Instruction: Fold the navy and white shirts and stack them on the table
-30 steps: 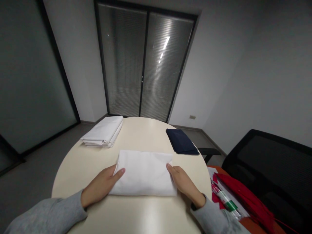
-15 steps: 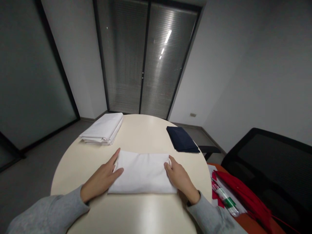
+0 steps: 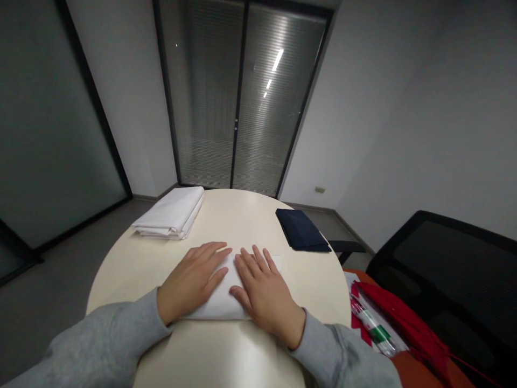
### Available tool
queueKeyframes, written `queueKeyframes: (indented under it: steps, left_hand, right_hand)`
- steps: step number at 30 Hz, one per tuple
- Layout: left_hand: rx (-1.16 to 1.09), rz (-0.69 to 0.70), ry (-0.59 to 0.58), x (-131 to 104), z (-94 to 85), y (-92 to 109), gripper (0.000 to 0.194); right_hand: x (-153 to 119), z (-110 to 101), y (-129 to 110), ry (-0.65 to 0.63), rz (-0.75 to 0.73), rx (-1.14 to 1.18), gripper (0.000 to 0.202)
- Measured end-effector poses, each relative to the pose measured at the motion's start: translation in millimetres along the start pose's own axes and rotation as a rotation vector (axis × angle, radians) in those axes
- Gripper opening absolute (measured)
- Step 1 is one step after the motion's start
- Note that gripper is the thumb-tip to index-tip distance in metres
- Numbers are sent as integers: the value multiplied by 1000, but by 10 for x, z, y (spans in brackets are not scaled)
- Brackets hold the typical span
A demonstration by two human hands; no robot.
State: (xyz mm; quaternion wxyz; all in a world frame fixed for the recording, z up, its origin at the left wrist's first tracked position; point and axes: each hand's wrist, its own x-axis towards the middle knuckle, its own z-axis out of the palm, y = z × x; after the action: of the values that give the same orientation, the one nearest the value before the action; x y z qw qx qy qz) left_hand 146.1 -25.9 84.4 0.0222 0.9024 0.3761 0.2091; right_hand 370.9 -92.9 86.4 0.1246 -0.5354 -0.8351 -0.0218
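Observation:
A folded white cloth (image 3: 224,303) lies flat near the front of the round table, partly covered by both hands. My left hand (image 3: 194,277) rests palm down over its left side, fingers stretched out toward the middle. Over the right half lies my right hand (image 3: 264,293), flat, with its fingers spread and pointing away from me. Neither hand grips the cloth. Farther back on the left sits a stack of folded white cloth (image 3: 172,213). At the back right is a folded dark navy cloth (image 3: 302,230).
The round cream table (image 3: 238,215) carries these cloths. To the right stands a black mesh chair (image 3: 448,269) with an orange seat, bearing a red cloth item (image 3: 399,312) and a clear plastic package (image 3: 374,328). Glass panels with blinds (image 3: 210,108) stand beyond the table.
Both hands have let go of the cloth's side edges and moved inward onto its top, lying flat. The white stack and the navy cloth have stayed put.

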Motion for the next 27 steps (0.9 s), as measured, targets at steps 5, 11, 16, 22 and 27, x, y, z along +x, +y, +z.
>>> queueKeyframes:
  steps: [5,11,16,22,27]
  left_hand:
    - [-47,97,-334,184,259,-147,60]
    - [-56,19,-372,171,399,-334,67]
    - [-32,9,-342,116,396,-430,65]
    - [8,162,-150,122,237,34,58]
    - [-112,258,-328,140,367,330,71]
  right_hand:
    - [107,164,207,-252,126,158,78]
    - [74,211,304,-288,204,154,82]
    - [4,293,405,-241,254,71,81]
    - [-6,312,399,-211,247,17,77]
    - [-29,283,379,-192,228,-19,65]
